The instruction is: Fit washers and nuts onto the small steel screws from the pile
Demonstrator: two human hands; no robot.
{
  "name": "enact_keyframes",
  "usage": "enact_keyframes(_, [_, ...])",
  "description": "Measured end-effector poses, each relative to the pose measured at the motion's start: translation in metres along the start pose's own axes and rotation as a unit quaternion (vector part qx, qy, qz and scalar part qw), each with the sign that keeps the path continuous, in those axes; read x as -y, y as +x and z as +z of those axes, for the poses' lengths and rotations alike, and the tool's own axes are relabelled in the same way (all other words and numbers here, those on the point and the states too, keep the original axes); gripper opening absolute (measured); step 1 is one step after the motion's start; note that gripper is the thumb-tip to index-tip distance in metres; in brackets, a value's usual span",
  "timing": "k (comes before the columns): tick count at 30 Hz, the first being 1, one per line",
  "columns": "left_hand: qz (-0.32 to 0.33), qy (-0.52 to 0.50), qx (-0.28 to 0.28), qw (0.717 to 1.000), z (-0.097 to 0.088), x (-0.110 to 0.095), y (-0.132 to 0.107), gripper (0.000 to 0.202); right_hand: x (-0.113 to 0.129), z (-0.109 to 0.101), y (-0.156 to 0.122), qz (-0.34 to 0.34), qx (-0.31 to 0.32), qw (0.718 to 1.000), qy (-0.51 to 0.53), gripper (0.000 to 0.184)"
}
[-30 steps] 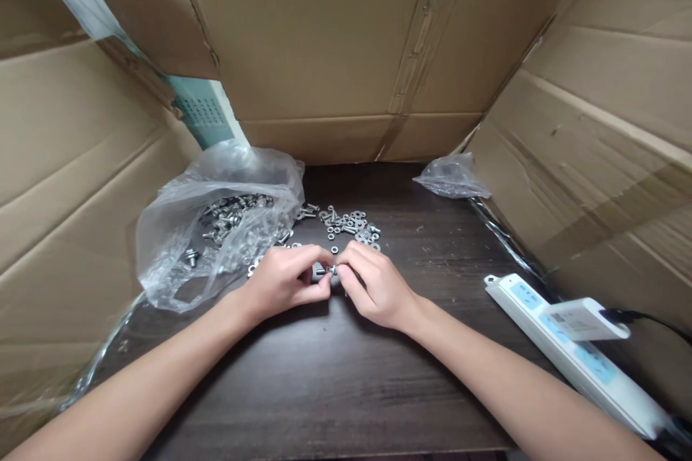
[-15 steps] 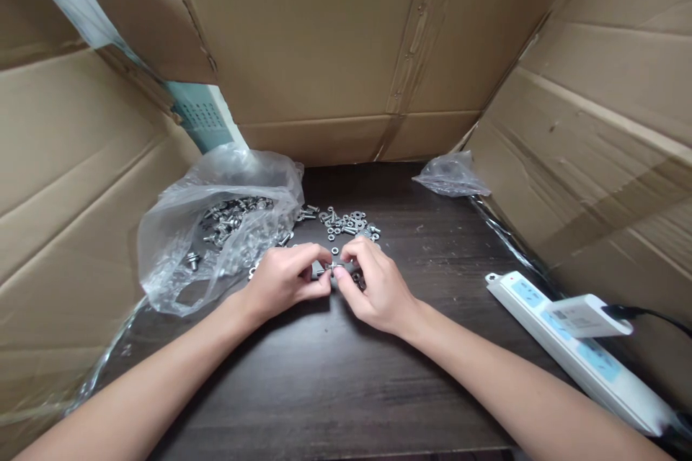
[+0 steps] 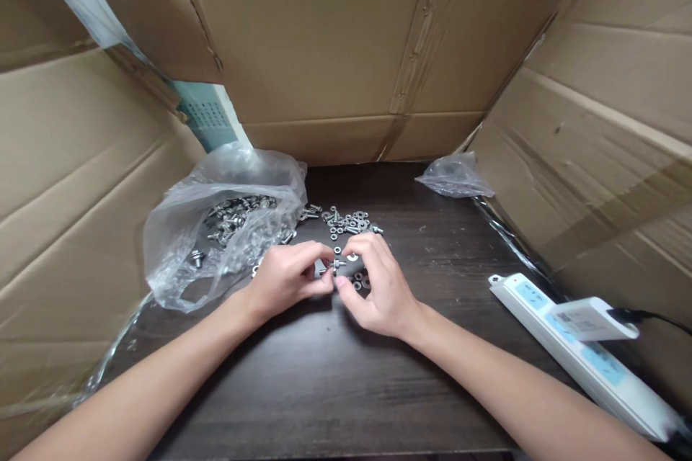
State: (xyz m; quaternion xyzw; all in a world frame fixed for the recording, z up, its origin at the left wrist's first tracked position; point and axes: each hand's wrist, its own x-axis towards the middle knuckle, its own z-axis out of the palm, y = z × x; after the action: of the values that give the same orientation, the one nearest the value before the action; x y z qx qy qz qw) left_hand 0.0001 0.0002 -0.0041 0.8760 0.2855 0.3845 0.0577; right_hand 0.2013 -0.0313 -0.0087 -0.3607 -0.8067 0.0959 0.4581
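My left hand (image 3: 286, 272) is closed in a pinch on a small metal bolt (image 3: 339, 263), held sideways with its threaded end pointing right. What seems to be a nut or washer sits around the shank; the bolt's head is partly hidden by the fingertips. Just right of the bolt's end, my right hand (image 3: 383, 287) has its thumb and index finger apart, with nothing visible between them. Beyond the fingertips lies a loose nut (image 3: 337, 250). A few nuts and washers (image 3: 357, 285) rest under the right hand, partly covered by it.
A clear plastic bag (image 3: 178, 230) full of bolts lies open at the left. Loose bolts, nuts and washers (image 3: 346, 222) are scattered behind my hands. A smaller plastic bag (image 3: 455, 176) and a white power strip (image 3: 581, 356) are on the right. Cardboard walls (image 3: 324, 29) surround the dark table (image 3: 324, 389).
My right thumb and index finger have spread apart and come off the bolt, so more of it shows. My left hand keeps its pinch. The view has shifted slightly.
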Motion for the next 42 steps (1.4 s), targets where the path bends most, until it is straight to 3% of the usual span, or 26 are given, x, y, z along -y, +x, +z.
enact_keyframes(7, [0.018, 0.004, 0.005, 1.0, -0.0003, -0.0035, 0.001, 0.006, -0.0016, 0.0001, -0.0005, 0.023, 0.034, 0.999, 0.01, 0.007])
enact_keyframes(10, [0.026, 0.006, 0.001, 1.0, 0.0002, -0.0036, 0.0015, 0.006, -0.0021, 0.0005, -0.0003, 0.028, 0.038, 0.999, 0.001, 0.014])
enact_keyframes(13, [0.024, 0.009, -0.001, 1.0, -0.0002, -0.0023, 0.0014, 0.005, -0.001, 0.0008, -0.0005, 0.012, 0.031, 0.999, 0.013, 0.009])
enact_keyframes(16, [0.016, 0.01, 0.0, 1.0, -0.0014, -0.0008, 0.0009, 0.005, 0.0014, 0.0007, -0.0011, 0.004, -0.004, 1.0, 0.028, 0.027])
enact_keyframes(18, [0.018, 0.008, 0.005, 1.0, -0.002, -0.0008, 0.0007, 0.005, 0.0025, 0.0004, -0.0012, 0.008, -0.015, 0.999, 0.03, 0.029])
enact_keyframes(22, [0.024, 0.011, 0.003, 1.0, -0.0016, -0.0021, 0.0008, 0.004, 0.0009, 0.0007, -0.0012, 0.039, 0.014, 0.999, 0.008, 0.006])
enact_keyframes(26, [0.026, 0.006, -0.003, 1.0, -0.0008, -0.0015, 0.0009, 0.004, -0.0011, 0.0019, -0.002, 0.031, 0.03, 0.999, 0.003, 0.008])
enact_keyframes(31, [0.027, 0.004, -0.007, 1.0, -0.0005, 0.0003, 0.0004, 0.006, 0.0011, 0.0018, -0.0025, 0.008, 0.001, 0.999, 0.032, 0.035])
enact_keyframes(39, [0.03, 0.0, -0.009, 1.0, -0.0001, -0.0007, -0.0005, 0.007, -0.0038, 0.0028, -0.0022, 0.034, 0.045, 0.998, 0.032, 0.009])
enact_keyframes(42, [0.03, 0.002, -0.008, 1.0, -0.0004, -0.0001, -0.0003, 0.006, -0.0027, 0.0011, -0.0015, 0.052, 0.062, 0.996, 0.034, 0.013])
